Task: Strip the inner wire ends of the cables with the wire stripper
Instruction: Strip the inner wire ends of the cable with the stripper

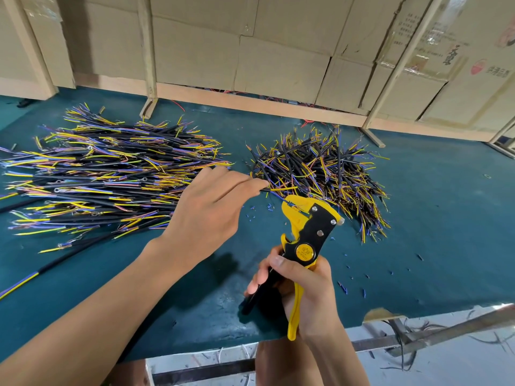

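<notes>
**Black-sheathed cable pinched at the stripper's mouth**

Teal cloth covers the worktop (418,218); at far left lies the larger pile of cables (106,174), laid roughly parallel, with a smaller, tangled pile (320,168) to the right; both look light, limp and springy, likely to slide in a loose grip. The left hand (211,210) pinches one cable (266,188) near its end between fingertips, close to the split, which should steady the thin yellow and purple inner wires; these seem fragile. The cable's tip sits just at the wire stripper (309,227), though whether a wire is already in the mouth is hard to tell; the right hand (301,291) grips the stripper's handles, rigid and easily managed; cut insulation bits (344,288) lie scattered nearby.
</notes>
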A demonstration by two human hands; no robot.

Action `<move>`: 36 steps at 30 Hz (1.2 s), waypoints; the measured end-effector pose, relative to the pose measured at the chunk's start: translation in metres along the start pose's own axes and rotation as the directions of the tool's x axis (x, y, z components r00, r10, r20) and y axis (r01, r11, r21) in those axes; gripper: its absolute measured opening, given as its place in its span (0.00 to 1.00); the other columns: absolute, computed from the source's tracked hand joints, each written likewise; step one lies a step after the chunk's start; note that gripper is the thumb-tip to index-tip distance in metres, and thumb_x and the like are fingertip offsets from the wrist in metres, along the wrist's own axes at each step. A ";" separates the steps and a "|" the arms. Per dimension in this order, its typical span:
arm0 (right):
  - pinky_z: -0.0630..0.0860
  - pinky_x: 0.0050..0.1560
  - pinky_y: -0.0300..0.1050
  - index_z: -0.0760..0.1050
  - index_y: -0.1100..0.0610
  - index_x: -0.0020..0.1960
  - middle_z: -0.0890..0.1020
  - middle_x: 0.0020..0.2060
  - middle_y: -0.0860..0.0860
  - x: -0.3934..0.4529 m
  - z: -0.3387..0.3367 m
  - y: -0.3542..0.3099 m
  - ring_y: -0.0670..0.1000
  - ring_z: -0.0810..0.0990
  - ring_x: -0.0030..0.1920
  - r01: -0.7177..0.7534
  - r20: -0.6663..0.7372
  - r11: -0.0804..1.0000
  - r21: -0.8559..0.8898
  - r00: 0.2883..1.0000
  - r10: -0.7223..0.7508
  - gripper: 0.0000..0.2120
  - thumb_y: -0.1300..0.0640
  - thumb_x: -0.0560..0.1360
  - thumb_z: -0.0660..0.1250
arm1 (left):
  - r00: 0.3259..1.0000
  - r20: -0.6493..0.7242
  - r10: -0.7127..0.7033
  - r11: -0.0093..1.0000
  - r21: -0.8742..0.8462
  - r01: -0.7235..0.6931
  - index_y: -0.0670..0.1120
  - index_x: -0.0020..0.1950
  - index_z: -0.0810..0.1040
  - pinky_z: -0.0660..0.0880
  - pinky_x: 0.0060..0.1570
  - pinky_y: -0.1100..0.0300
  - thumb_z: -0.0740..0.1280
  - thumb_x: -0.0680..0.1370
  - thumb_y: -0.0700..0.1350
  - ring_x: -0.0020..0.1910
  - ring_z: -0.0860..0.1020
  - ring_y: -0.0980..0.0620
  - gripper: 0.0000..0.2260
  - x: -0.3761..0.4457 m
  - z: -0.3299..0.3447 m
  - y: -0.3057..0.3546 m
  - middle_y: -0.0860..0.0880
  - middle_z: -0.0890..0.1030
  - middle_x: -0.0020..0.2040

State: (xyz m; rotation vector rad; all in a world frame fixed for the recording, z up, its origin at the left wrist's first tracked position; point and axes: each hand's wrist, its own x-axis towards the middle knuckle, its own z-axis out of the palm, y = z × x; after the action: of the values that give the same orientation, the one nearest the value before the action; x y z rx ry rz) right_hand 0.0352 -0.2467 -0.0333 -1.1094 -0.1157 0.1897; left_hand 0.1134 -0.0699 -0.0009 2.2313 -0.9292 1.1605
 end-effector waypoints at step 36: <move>0.78 0.51 0.65 0.78 0.66 0.48 0.79 0.38 0.64 0.002 -0.008 0.003 0.66 0.81 0.40 -0.018 0.070 0.996 0.086 0.997 0.012 0.16 0.56 0.71 0.79 | 0.980 0.017 -0.199 0.945 -0.263 0.196 0.45 0.68 0.78 0.74 0.43 0.60 0.60 0.83 0.35 0.42 0.75 0.57 0.16 -0.009 0.011 0.001 0.50 0.79 0.46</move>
State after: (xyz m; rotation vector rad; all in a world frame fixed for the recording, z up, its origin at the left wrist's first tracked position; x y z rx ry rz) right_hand 0.0388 -0.2522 -0.0391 -1.0175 -0.1599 0.2444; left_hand 0.1149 -0.0748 -0.0143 2.0475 -0.7837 0.8996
